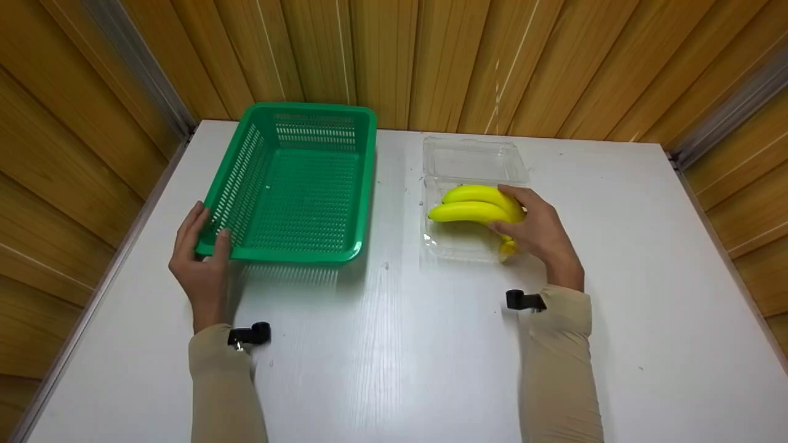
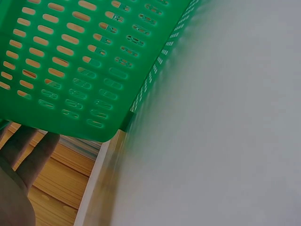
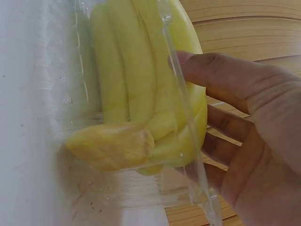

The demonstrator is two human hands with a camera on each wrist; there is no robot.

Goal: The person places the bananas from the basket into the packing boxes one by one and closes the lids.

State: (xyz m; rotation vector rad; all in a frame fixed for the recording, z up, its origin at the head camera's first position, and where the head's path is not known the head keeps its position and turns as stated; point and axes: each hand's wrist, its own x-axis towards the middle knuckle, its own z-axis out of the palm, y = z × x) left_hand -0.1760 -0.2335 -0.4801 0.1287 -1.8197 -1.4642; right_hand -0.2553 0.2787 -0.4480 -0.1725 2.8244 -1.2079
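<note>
A green plastic basket point(image 1: 308, 197) with slotted walls stands at the back left of the table. My left hand point(image 1: 200, 264) grips its near-left corner, thumb at the front rim and fingers along the left side; the left wrist view shows the slotted wall point(image 2: 70, 52) and part of that hand point(image 2: 19, 183). On the right, a yellow bunch of bananas point(image 1: 471, 212) lies in a clear plastic clamshell box point(image 1: 462, 240) with its lid folded back. My right hand point(image 1: 538, 224) holds the bunch from its right side. In the right wrist view, the box wall crosses in front of the bananas point(image 3: 136, 70).
The white table point(image 1: 381, 357) runs up to a wood-panelled wall point(image 1: 455, 67) at the back. More panels with metal edging stand at the left and right. A small black camera is strapped to each sleeved wrist.
</note>
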